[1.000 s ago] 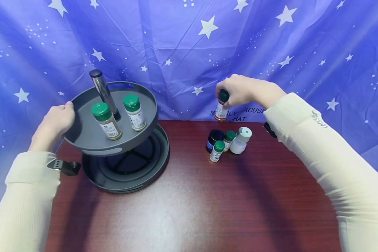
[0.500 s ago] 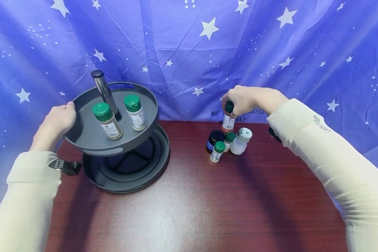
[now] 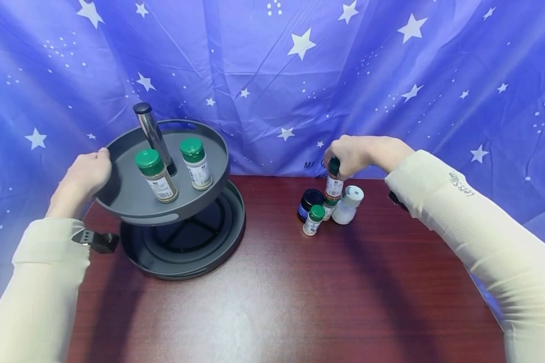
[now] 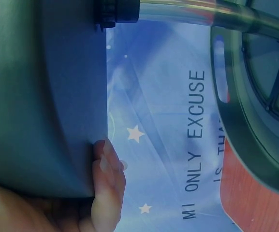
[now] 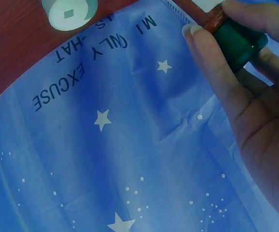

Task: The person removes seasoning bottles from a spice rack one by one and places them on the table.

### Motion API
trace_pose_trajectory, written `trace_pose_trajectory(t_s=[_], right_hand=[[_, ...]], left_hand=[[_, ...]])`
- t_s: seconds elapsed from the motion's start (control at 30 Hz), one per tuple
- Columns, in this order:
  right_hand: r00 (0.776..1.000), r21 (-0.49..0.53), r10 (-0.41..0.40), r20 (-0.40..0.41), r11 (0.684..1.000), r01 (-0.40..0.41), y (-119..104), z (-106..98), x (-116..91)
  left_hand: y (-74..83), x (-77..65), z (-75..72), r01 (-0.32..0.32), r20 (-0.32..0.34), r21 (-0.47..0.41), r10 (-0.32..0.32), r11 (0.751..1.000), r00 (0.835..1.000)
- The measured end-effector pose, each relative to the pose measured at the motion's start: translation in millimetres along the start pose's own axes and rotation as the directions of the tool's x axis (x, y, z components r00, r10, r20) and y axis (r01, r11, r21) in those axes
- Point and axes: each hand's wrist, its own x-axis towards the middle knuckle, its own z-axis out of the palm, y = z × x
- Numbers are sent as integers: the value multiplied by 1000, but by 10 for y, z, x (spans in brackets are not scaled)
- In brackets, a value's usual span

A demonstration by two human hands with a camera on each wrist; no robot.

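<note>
since a second ago the right hand (image 3: 355, 154) has come down and toward the cluster of small jars on the desk (image 3: 272, 302), carrying the green-capped spice jar (image 3: 333, 182) from mid-air to just above the others; it looks close to being set among them, though whether its base touches anything i cannot tell. fingers curl round its cap. the left hand (image 3: 84, 174) has not moved, gripping the rim of the upper tray (image 3: 131, 194), where two green-lidded jars (image 3: 156, 175) stand beside the metal post (image 3: 152, 135).

the right wrist view shows fingertips (image 5: 197, 38) pinching the green cap (image 5: 238, 43), plus a white lid (image 5: 69, 11) below. the left wrist view shows fingers (image 4: 108, 179) hooked over the tray wall, hidden from the head.
</note>
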Motion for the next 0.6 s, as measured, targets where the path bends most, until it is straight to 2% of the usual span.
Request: trace_pose_trajectory(t_s=[0.23, 0.6], right_hand=[[999, -17, -10, 43, 1000, 11, 30, 98, 26], [998, -51, -31, 50, 998, 33, 54, 324, 83]], left_hand=[[-4, 5, 3, -20, -7, 14, 20, 1000, 1000], [9, -9, -7, 2, 5, 8, -2, 1000, 1000]])
